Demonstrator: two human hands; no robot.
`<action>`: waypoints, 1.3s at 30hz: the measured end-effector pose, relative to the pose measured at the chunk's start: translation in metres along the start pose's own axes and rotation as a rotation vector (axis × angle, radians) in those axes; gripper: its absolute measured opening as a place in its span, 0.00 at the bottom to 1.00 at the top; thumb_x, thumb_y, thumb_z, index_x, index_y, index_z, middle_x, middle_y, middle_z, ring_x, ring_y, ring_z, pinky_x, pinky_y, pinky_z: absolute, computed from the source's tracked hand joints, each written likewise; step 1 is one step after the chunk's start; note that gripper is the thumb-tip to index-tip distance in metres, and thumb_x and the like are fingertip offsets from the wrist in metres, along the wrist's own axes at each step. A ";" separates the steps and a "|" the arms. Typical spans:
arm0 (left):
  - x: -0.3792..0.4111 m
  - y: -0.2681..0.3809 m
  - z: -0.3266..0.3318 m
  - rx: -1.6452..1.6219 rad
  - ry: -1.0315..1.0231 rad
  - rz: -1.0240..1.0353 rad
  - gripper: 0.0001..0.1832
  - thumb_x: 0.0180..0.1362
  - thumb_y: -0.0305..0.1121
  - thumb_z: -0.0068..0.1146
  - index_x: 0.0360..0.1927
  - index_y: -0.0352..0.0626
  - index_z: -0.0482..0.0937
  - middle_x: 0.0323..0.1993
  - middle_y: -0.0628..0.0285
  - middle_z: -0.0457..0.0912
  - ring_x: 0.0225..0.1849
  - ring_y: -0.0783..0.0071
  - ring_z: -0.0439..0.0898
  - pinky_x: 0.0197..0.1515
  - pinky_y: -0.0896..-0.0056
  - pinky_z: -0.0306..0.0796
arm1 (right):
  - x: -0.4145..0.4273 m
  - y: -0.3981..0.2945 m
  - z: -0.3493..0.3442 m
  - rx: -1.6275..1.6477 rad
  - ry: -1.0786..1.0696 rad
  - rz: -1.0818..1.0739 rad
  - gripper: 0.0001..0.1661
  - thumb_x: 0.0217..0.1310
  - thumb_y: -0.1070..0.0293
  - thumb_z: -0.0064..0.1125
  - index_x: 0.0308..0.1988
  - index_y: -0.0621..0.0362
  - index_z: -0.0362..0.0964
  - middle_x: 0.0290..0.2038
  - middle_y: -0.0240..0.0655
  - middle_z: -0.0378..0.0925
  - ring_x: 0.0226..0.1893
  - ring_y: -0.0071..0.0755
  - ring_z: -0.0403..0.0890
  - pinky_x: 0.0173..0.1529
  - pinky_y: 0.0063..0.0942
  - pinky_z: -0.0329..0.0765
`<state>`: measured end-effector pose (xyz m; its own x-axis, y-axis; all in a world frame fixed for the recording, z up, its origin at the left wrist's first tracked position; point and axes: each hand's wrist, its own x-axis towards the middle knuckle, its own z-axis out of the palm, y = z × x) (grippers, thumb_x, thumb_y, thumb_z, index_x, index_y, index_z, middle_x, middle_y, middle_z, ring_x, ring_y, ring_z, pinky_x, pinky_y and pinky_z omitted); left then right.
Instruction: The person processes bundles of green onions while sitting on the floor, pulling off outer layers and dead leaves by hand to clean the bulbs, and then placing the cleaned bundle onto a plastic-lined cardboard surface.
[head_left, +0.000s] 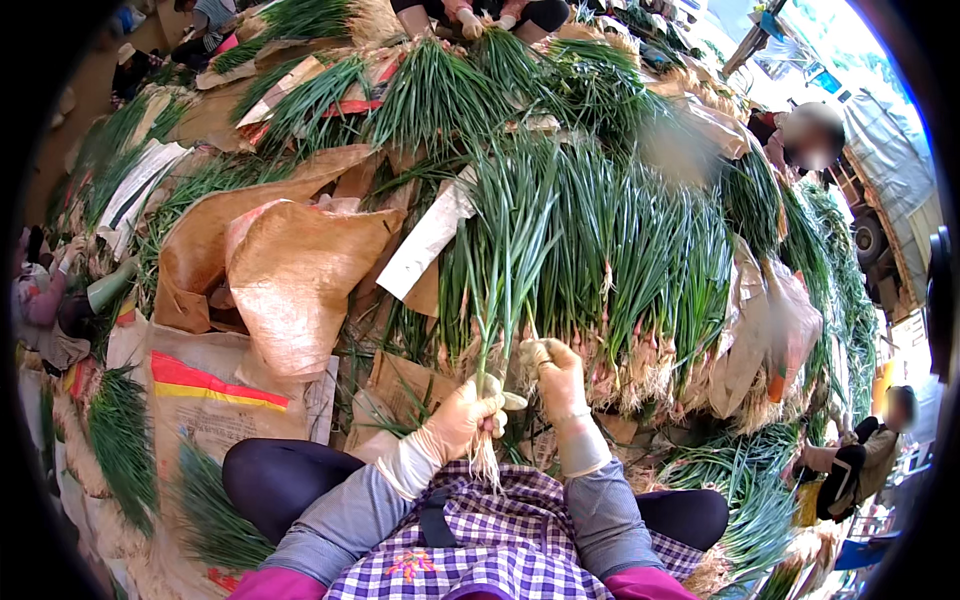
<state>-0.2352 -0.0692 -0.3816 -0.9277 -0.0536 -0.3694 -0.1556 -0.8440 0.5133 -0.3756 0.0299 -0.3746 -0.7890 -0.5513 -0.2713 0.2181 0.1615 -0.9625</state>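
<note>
My left hand (472, 416), in a pale rubber glove, is closed round the lower stems of a few green onions (491, 300). Their long leaves point away from me, and their stringy roots hang below the fist over my checked apron. Just to the right, my right hand (553, 367), gloved too, has its fingers bent beside a thin yellowish stalk (532, 319); whether it grips the stalk is not plain. Beyond both hands lies a wide row of green onions (637, 262) with pinkish bulbs and pale roots towards me.
Brown woven sacks (292, 277) lie at the left, with a white strip (431, 240) beside the row. More onion bundles (442, 97) lie ahead and a heap (742, 487) at the right. Several people sit around, one (480, 19) directly opposite. A truck wheel (868, 238) shows at far right.
</note>
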 end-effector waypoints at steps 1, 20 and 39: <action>-0.001 -0.001 0.004 0.047 0.020 0.036 0.05 0.64 0.24 0.42 0.37 0.46 0.61 0.37 0.49 0.78 0.21 0.80 0.70 0.27 0.75 0.71 | 0.002 -0.002 0.003 -0.004 0.067 -0.078 0.09 0.65 0.71 0.49 0.40 0.62 0.75 0.26 0.27 0.76 0.22 0.14 0.69 0.26 0.13 0.67; -0.007 0.009 0.002 -0.057 0.119 -0.154 0.06 0.62 0.22 0.40 0.40 0.45 0.64 0.27 0.60 0.72 0.15 0.84 0.61 0.14 0.82 0.56 | 0.050 -0.007 0.029 -0.302 0.331 -0.161 0.08 0.62 0.70 0.49 0.29 0.59 0.65 0.25 0.32 0.72 0.18 0.23 0.71 0.20 0.21 0.73; 0.007 0.053 -0.020 -0.084 0.075 0.260 0.13 0.61 0.23 0.46 0.50 0.37 0.70 0.38 0.56 0.80 0.20 0.84 0.68 0.20 0.83 0.61 | 0.119 -0.044 -0.011 -0.382 0.370 0.184 0.12 0.61 0.69 0.53 0.42 0.65 0.69 0.32 0.40 0.78 0.30 0.29 0.79 0.34 0.23 0.78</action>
<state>-0.2432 -0.1253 -0.3722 -0.9045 -0.3108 -0.2920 0.1157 -0.8378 0.5336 -0.4857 -0.0339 -0.3649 -0.9215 -0.1730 -0.3477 0.2021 0.5507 -0.8098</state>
